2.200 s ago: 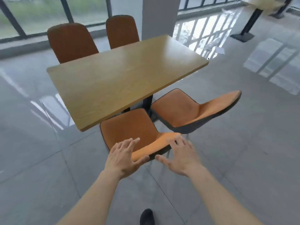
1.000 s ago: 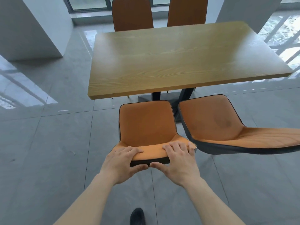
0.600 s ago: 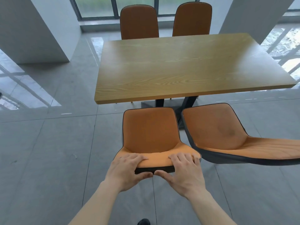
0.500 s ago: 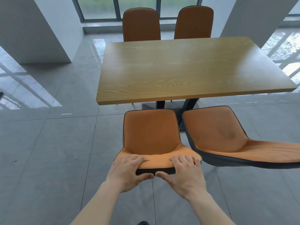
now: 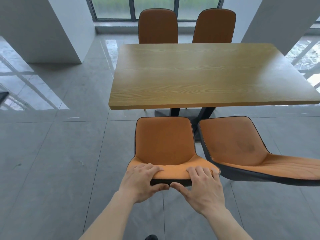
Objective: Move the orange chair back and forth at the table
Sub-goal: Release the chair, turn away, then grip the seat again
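Observation:
An orange chair (image 5: 164, 141) with a dark shell stands in front of me, its seat facing the wooden table (image 5: 204, 75). The seat's front edge lies a little short of the table's near edge. My left hand (image 5: 140, 182) grips the left part of the backrest top, fingers over the orange padding and thumb on the dark back. My right hand (image 5: 202, 186) grips the right part of the same backrest in the same way. The chair's legs are hidden beneath the seat.
A second orange chair (image 5: 242, 149) stands close on the right, almost touching the held one. Two more orange chairs (image 5: 157, 26) stand at the table's far side. White pillars rise at left (image 5: 43, 28) and right (image 5: 277, 19). Grey tiled floor (image 5: 52, 161) spreads to the left.
Both hands went from hovering open over the backrest to gripping it. The view swung round to face the table squarely, and the chair now sits slightly farther back from the table.

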{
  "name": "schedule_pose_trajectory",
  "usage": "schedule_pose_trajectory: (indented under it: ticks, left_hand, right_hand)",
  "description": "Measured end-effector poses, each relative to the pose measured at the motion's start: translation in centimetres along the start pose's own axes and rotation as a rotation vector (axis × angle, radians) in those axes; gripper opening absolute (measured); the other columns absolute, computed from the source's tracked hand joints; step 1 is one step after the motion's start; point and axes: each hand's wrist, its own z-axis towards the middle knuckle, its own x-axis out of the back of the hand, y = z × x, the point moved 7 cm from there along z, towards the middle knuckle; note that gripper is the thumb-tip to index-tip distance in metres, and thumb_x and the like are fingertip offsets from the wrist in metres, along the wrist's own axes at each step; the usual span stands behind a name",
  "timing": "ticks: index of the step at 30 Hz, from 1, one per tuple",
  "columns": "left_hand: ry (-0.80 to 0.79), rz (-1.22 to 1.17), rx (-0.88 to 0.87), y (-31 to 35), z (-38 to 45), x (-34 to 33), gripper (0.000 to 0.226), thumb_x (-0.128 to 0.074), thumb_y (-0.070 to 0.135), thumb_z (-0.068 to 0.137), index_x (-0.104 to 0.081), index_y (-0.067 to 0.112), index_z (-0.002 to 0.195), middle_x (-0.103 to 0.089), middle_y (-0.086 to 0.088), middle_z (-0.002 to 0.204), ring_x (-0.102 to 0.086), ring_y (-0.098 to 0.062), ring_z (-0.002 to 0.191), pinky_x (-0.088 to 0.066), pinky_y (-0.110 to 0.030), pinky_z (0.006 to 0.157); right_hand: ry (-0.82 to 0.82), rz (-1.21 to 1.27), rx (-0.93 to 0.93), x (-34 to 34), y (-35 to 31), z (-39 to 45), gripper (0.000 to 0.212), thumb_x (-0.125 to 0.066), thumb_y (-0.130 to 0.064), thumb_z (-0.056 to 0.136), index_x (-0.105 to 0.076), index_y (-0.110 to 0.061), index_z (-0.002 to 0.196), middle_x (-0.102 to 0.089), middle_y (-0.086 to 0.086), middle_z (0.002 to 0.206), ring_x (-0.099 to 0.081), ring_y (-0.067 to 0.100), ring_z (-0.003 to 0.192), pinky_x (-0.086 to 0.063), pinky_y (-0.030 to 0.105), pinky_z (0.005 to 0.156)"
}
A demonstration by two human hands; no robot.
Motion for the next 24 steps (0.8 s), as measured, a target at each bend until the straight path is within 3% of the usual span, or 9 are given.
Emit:
schedule_pose_trajectory:
  ticks: [16,24]
  left_hand:
    - [0.014,-0.035,0.049,0.2,-0.7,0.4,0.081,-0.037,0.093,0.078,-0.044,0.044,0.144,-0.054,0.023,0.14,-0.048,-0.009,0.128,-0.036,-0.033,0.109]
    - [-0.001,-0.086,0.016,2.5,-0.1,1.7,0.084,-0.037,0.089,0.081,-0.035,0.043,0.151,-0.045,0.022,0.15,-0.041,-0.009,0.137,-0.028,-0.035,0.117]
  right_hand:
    - [-0.075,0.026,0.013,0.4,0.0,0.0,0.102,-0.016,-0.101,0.075,-0.045,-0.035,0.147,-0.05,-0.01,0.144,-0.036,0.019,0.141,-0.014,0.05,0.127]
    - [-0.094,0.069,-0.049,2.2,3.0,-0.4,0.105,-0.017,-0.101,0.076,-0.031,-0.037,0.158,-0.025,0.0,0.171,-0.01,0.024,0.16,-0.002,0.055,0.129]
